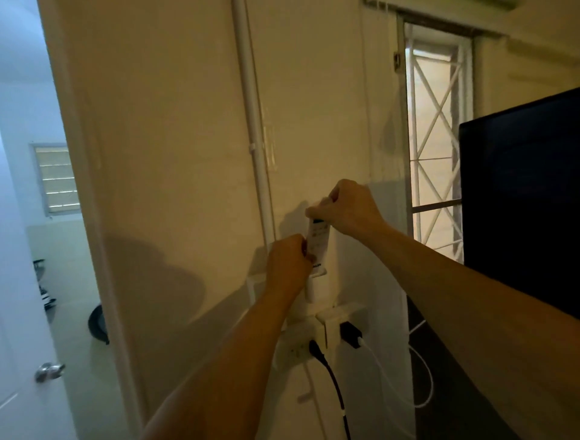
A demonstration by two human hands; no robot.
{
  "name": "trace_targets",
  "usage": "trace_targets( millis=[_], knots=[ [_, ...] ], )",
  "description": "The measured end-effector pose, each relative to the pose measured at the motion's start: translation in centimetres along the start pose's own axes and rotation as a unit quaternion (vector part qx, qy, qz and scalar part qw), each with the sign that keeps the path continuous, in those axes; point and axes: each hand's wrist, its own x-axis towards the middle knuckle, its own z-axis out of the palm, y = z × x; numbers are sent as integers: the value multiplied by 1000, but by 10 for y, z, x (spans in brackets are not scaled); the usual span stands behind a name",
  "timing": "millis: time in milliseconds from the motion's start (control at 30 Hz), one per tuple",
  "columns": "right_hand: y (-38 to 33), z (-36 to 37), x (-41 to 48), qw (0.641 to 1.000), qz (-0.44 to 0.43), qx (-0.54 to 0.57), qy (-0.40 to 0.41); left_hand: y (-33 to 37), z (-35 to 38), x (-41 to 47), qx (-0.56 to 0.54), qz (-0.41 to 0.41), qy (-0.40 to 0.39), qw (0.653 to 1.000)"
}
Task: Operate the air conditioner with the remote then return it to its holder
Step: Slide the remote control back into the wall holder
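A white air conditioner remote (317,243) stands upright against the cream wall, its lower end inside a white wall holder (315,287). My right hand (348,209) pinches the remote's top end from the right. My left hand (287,262) grips its left edge lower down, just above the holder. The remote's buttons and a dark display strip show between the two hands. The edge of the air conditioner (439,2) shows at the top of the frame.
Below the holder are white wall sockets (298,348) with a black plug and cable (329,373) and a white charger cable (392,377). A dark screen (521,194) stands at the right. A window grille (436,141) is behind. An open doorway (47,220) lies left.
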Motion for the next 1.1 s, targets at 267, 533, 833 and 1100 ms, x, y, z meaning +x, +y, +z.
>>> trace_targets(
  millis=[267, 533, 833, 1100],
  knots=[
    [17, 15, 36, 999, 17, 2, -37, -10, 23, 18, -31, -26, -1, 999],
    [27, 29, 53, 997, 9, -44, -55, -12, 38, 20, -10, -49, 12, 999],
    [43, 41, 60, 998, 17, -41, -41, -14, 46, 18, 24, -54, 24, 998],
    [45, 56, 63, 993, 24, -92, -77, -21, 52, 15, 80, -57, 7, 995]
  ],
)
